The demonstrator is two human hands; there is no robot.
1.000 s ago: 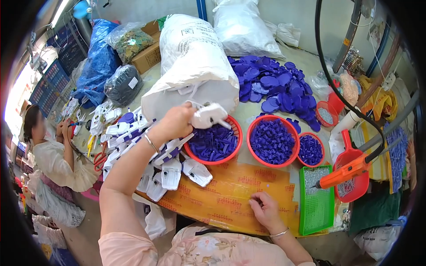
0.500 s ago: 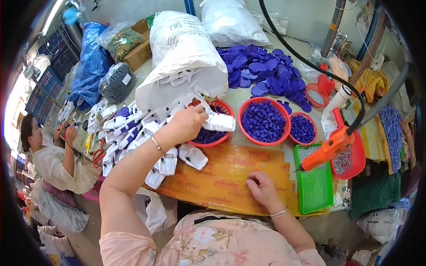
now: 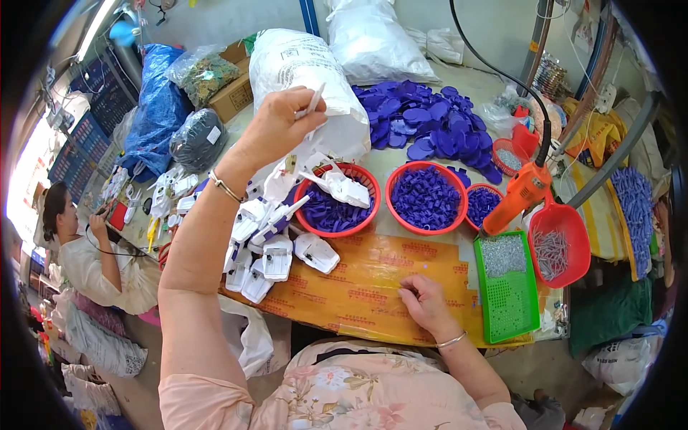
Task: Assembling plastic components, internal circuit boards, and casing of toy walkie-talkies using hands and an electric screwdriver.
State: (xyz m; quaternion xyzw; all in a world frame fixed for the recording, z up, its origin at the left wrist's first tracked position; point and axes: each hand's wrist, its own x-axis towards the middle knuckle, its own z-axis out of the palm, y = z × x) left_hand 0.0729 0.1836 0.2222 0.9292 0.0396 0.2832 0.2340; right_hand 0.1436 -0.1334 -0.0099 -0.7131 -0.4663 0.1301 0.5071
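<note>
The left hand (image 3: 276, 129) is pinching a thin white plastic part (image 3: 313, 100), probably light and stiff; the right hand (image 3: 424, 301) is resting, fingers curled, holding nothing, on the worktop (image 3: 358, 287).

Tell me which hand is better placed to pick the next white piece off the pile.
Left. The left hand is raised above the white pieces, though it already holds one. The right hand rests on the yellow mat, farther from them.

A pale wall (image 3: 236, 14) runs behind the far edge of the crowded tabletop (image 3: 401, 161). A strip light (image 3: 89, 32) glows at the upper left. Blue crates (image 3: 89, 125) stack past the left edge, where bright daylight comes in. Grey floor (image 3: 136, 390) shows below the near left corner.
</note>
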